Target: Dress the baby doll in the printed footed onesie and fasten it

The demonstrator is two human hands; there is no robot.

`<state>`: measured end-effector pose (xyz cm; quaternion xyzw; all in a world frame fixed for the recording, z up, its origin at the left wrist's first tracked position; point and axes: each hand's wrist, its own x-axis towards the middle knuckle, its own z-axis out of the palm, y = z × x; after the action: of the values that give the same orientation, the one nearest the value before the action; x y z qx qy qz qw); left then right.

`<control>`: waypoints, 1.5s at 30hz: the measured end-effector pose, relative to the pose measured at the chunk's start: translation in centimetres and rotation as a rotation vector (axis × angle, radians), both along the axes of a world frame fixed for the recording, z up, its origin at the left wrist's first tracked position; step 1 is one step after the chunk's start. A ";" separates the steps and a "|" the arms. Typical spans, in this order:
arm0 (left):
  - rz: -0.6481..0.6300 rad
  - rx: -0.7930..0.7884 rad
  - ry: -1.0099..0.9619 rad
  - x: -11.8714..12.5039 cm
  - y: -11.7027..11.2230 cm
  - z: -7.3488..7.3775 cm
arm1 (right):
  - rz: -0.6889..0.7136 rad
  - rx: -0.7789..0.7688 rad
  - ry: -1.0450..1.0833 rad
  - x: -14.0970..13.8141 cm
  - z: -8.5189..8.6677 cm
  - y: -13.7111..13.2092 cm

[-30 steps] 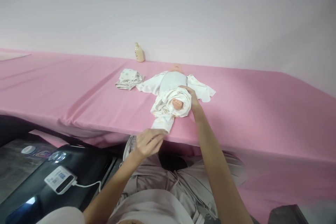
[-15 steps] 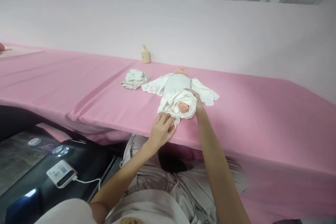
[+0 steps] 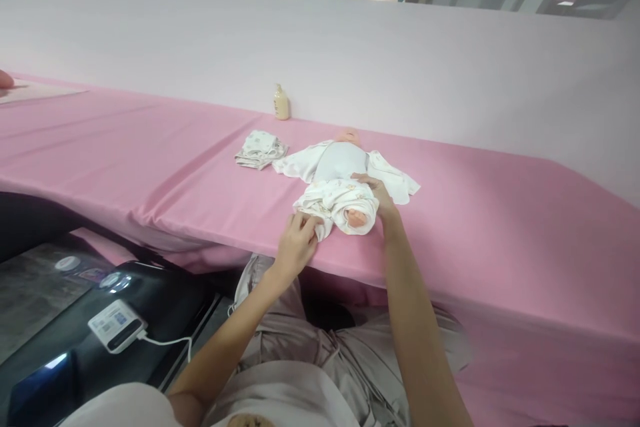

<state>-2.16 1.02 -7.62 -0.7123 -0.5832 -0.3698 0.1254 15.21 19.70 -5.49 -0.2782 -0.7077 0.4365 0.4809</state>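
Observation:
A baby doll (image 3: 345,159) lies on its back on the pink-covered table, its head toward the wall and a white top (image 3: 393,177) spread out at both sides. White printed baby pants (image 3: 330,197) are bunched around its lower end, and a bare foot (image 3: 356,217) shows inside the rolled right leg opening. My right hand (image 3: 379,195) curls around the right side of that roll. At the left, my left hand (image 3: 299,240) pinches the loose edge of the pants close to the table's front edge. Some fingertips are hidden by cloth.
Folded printed cloths (image 3: 260,149) lie left of the doll. A cream pump bottle (image 3: 281,103) stands against the wall. Lower left, a white device (image 3: 117,327) with a cable rests on a black surface (image 3: 160,300). Pink cloth (image 3: 500,233) covers the table.
The rolled pants leg with the foot has shifted slightly down and right. My left hand has moved a little left and up, drawing the cloth out sideways.

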 end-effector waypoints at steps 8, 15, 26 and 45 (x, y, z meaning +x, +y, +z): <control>-0.148 -0.027 0.300 -0.6 0.7 0.2 | -0.010 -0.103 0.065 0.5 -0.4 0.3; -0.415 -0.253 0.016 -1.7 -1.3 4.7 | -0.215 -0.128 0.131 0.0 0.6 -0.1; -0.394 -0.217 -0.157 -3.2 13.7 5.3 | 0.236 0.034 -0.420 -3.0 2.8 -4.4; -0.722 -0.220 -0.171 -4.7 14.8 1.9 | -0.110 -0.177 0.044 -2.3 2.4 -2.3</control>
<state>-6.88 15.80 -5.73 -0.8477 -0.3393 -0.3833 -0.1392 12.87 17.40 -3.14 -0.3485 -0.6393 0.4764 0.4929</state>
